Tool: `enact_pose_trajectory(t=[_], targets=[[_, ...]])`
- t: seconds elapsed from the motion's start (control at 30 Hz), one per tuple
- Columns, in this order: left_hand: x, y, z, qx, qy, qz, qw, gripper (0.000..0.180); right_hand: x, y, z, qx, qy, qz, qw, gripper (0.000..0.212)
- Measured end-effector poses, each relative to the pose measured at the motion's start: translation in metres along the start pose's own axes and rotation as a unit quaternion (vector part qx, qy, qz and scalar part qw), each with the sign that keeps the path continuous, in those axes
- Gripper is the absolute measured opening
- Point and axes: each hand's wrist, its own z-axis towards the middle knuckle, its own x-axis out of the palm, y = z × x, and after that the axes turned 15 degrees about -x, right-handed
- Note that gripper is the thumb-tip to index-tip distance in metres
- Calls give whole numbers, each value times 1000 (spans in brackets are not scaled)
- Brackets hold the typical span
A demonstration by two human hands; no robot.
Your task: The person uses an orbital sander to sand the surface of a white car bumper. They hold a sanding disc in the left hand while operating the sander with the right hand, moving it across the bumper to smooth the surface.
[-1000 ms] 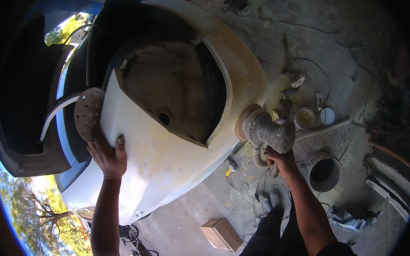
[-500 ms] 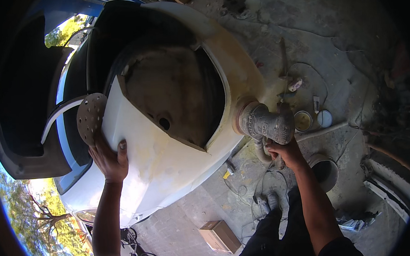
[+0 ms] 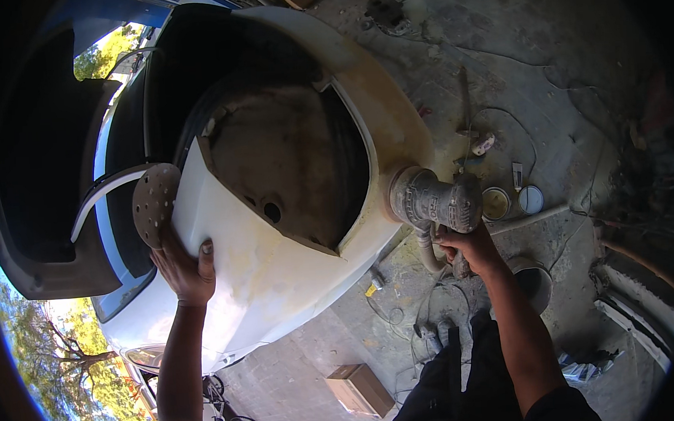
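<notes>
My right hand [image 3: 472, 247] is closed round the handle of a dusty grey power sander [image 3: 435, 196]. Its round pad lies against the rear corner of a white car body [image 3: 279, 271], where the surface turns brownish. A hose runs down from the sander beside the hand. My left hand [image 3: 185, 270] lies on the white panel, fingers stretched and thumb apart. At its fingertips is a round brown sanding disc [image 3: 157, 205] with several holes; the disc hides the fingertips and seems held by them.
A large opening in the car body shows a dark inner panel [image 3: 288, 152]. On the concrete floor are two round tins [image 3: 531, 198], a small tube [image 3: 518, 175], a bucket [image 3: 535, 284], loose cables and a cardboard box [image 3: 359, 391]. A dark raised panel [image 3: 45, 172] stands at the left.
The sander has slid slightly upward along the car's corner, with my right hand on it. My left hand and the disc keep about the same place on the panel; the view has shifted a little.
</notes>
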Motion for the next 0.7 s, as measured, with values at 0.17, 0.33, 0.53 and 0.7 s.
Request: enact_pose_trajectory(t=[0.17, 0.33, 0.53, 0.7], targets=[[0, -1, 1, 6, -11, 7, 1000, 95, -10, 11, 4, 4, -25, -13, 1000, 14], [0, 1, 3, 12, -11, 4, 1000, 95, 7, 15, 5, 7, 4, -3, 1000, 17], [1, 2, 2, -4, -4, -10, 1000, 100, -15, 12, 11, 19, -30, -14, 999, 15], [-1, -2, 1, 8, -6, -5, 1000, 97, -4, 25, 17, 24, 5, -10, 1000, 16]])
